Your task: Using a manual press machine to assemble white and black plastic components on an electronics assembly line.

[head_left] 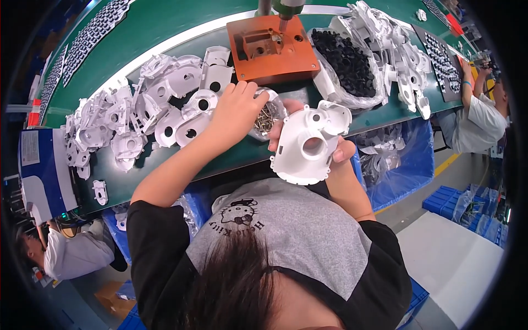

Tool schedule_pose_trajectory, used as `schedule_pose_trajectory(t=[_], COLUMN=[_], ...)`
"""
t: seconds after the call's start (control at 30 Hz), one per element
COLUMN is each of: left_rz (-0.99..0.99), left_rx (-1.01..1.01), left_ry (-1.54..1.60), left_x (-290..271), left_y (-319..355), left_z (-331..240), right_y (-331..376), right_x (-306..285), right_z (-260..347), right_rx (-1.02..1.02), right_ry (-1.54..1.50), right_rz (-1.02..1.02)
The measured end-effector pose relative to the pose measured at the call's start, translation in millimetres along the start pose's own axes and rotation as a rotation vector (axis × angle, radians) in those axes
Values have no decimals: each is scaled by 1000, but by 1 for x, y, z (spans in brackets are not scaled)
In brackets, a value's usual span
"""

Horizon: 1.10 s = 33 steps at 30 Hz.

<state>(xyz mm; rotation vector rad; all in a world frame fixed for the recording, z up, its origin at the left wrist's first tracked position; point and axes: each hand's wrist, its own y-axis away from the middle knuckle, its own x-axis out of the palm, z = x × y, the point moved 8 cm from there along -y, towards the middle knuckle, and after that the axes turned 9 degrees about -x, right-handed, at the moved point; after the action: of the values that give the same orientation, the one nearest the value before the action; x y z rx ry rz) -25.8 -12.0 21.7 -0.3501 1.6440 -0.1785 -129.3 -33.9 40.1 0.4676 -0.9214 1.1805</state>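
Note:
My right hand (342, 151) is closed round a white plastic housing (313, 137), raised in front of my chest. The housing has a large round hole and a smaller one at its narrower end. Bent fingers of my left hand (239, 107) are drawn together at the left rim of a clear bag-lined bowl of small metal screws (264, 118). Its fingertips are partly hidden, so anything pinched there does not show. Just beyond that hand stands an orange fixture block (250, 58), under the tip of a driver tool (283, 22).
White housings (118, 118) lie heaped to the left, with another pile (385, 44) at the back right. A lined tray of black parts (346, 60) sits right of the fixture. Blue-lined bins (404, 165) hang below the bench edge. Other people work at both sides.

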Motion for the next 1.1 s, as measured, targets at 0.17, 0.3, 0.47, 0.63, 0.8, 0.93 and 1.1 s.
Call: schedule_pose_trajectory(t=[0.17, 0.3, 0.47, 0.63, 0.8, 0.93, 1.1], left_rz=[19, 19, 42, 170, 85, 210, 341], left_rx=[32, 36, 15, -205, -404, -263, -402], left_ry=[121, 191, 234, 651, 1494, 1529, 1472], left_x=[6, 1, 12, -16, -76, -81, -62], left_y=[-3, 0, 2, -7, -11, -16, -17], left_z=[3, 0, 7, 21, 18, -11, -19], right_y=[3, 5, 6, 7, 6, 4, 5], right_x=[-1, -1, 3, 2, -5, -7, -9], right_z=[1, 2, 1, 3, 3, -2, -3], right_rx=[-1, -31, -25, -11, -33, -98, -76], right_ry=[-31, -50, -35, 2, 54, 42, 16], right_rz=[-26, 46, 43, 75, -50, 77, 17])
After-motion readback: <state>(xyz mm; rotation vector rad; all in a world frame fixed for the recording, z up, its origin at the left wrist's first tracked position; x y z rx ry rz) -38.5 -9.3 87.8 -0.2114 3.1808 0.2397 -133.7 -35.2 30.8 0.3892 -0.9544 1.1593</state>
